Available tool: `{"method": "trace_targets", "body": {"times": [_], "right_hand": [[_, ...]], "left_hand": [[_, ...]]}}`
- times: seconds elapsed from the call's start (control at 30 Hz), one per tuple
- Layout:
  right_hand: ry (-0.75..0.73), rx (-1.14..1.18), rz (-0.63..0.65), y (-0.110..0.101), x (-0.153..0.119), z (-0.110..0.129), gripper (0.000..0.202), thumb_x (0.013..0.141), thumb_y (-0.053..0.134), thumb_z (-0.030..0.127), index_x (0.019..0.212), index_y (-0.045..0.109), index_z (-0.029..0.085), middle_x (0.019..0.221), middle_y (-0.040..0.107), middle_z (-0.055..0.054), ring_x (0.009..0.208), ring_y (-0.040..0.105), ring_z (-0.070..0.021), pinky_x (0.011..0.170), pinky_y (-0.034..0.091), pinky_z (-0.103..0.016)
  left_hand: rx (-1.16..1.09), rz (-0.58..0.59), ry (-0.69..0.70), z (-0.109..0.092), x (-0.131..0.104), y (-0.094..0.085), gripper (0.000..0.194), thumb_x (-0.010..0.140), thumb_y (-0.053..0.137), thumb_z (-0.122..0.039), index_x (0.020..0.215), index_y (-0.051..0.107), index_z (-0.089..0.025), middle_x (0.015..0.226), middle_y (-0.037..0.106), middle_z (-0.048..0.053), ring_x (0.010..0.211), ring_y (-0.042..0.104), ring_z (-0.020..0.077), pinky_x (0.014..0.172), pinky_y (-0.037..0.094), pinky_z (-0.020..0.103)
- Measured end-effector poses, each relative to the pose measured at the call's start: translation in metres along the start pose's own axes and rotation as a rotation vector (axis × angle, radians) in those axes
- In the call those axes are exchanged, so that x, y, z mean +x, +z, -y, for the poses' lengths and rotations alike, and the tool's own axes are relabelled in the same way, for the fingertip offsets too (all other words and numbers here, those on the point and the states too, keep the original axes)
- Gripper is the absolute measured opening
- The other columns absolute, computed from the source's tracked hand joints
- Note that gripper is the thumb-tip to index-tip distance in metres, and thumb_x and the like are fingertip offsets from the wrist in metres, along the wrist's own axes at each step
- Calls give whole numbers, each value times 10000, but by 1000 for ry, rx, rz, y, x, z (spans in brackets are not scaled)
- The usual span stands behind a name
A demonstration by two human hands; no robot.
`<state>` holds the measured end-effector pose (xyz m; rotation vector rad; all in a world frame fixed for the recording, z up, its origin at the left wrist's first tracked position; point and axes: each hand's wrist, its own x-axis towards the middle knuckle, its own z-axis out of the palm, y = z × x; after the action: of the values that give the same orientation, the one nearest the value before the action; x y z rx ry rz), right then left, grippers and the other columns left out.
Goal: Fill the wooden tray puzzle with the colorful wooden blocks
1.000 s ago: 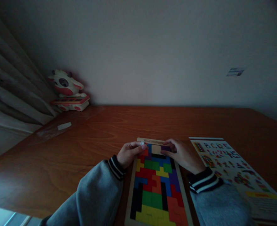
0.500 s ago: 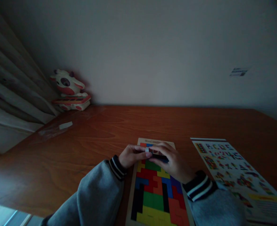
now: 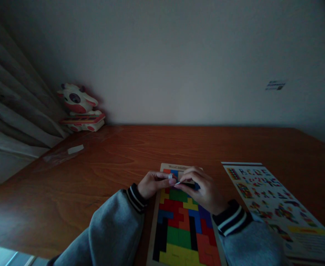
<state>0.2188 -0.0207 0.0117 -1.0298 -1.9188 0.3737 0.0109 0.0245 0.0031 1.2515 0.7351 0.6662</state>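
Over the far end of a wooden block puzzle [image 3: 176, 223], my two hands meet, fingertips close together. My left hand [image 3: 152, 183] is closed in a pinch, with a small white striped object [image 3: 170, 176] between thumb and forefinger; its kind is unclear. My right hand [image 3: 202, 188] is also pinched, on a thin object with a pale tip [image 3: 177, 183]. A dark part shows beneath its fingers, but I cannot make out whether it belongs to that object. The puzzle tray holds interlocking red, green, yellow, blue, orange and black pieces; the hands hide part of its upper section.
A printed sheet [image 3: 273, 201] with colourful block figures lies on the brown table [image 3: 118, 155] to the right. At the back left stands a cow-shaped toy [image 3: 80, 109] with a keyboard. Clear plastic with a white label [image 3: 75, 149] lies in front of it.
The right fingers have tilted, and the dark length seen under them before is now mostly hidden, with a pale tip showing. The left hand keeps its pinch. The view has shifted slightly.
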Motion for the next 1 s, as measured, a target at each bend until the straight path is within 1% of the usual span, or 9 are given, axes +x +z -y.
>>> {"method": "trace_targets", "body": {"times": [0.07,0.2,0.3,0.37,0.53,0.7,0.77,0.9,1.0], "right_hand": [[80,74,-59,0,1,-3,168,863,671,397,832,632,237,844,678,-38,800,656,-176,720,546,-322],[335,179,-206,-3,2,-14,216,861,651,431,866,622,216,835,696,-55,750,668,-177,656,541,-299],[431,166,-251,-7,3,-22,279,825,671,477,886,641,206,819,718,-64,734,681,-195,635,542,-308],[438,148,-227,-8,3,-25,293,825,664,489,898,674,205,842,740,-69,754,695,-207,652,550,-321],[433,103,-87,-4,0,-26,256,873,616,449,943,718,224,876,763,-57,750,713,-207,678,566,-336],[370,34,15,0,0,-27,248,917,566,366,1112,686,269,1042,756,-47,932,711,-218,822,557,-376],[361,-14,54,0,0,-28,216,917,565,359,1060,706,280,1033,758,-42,924,709,-220,824,552,-378],[382,-69,78,0,0,-29,172,884,608,371,941,721,254,901,762,-38,797,710,-211,724,551,-349],[371,-109,108,-1,-1,-30,141,878,614,341,917,714,250,890,754,-35,804,705,-211,745,542,-355]], "left_hand": [[-16,-40,5,3,1,-1,327,740,791,-449,847,780,-140,809,728,40,721,613,134,766,473,260],[-46,-69,9,7,3,-1,306,750,788,-434,844,776,-142,773,710,28,666,575,105,700,446,235],[-56,-78,-8,7,3,0,305,736,801,-426,845,775,-143,777,710,28,665,570,105,693,439,233],[-56,-84,-9,6,3,1,306,730,803,-430,835,775,-144,774,709,30,664,573,110,697,443,241],[-50,-84,-4,3,1,2,299,723,805,-439,783,773,-147,740,700,23,654,578,118,696,448,248],[-48,-59,-10,1,1,3,305,736,792,-447,801,773,-150,785,714,32,678,593,122,719,460,251],[-49,-57,-25,1,1,2,313,732,794,-450,819,773,-149,812,722,40,700,607,131,731,465,256],[-28,-51,-33,3,2,1,342,738,787,-454,872,774,-140,867,731,60,752,625,155,762,477,272],[-11,-74,-24,5,2,1,347,732,792,-454,897,777,-149,869,733,55,747,621,151,759,481,268]]}}
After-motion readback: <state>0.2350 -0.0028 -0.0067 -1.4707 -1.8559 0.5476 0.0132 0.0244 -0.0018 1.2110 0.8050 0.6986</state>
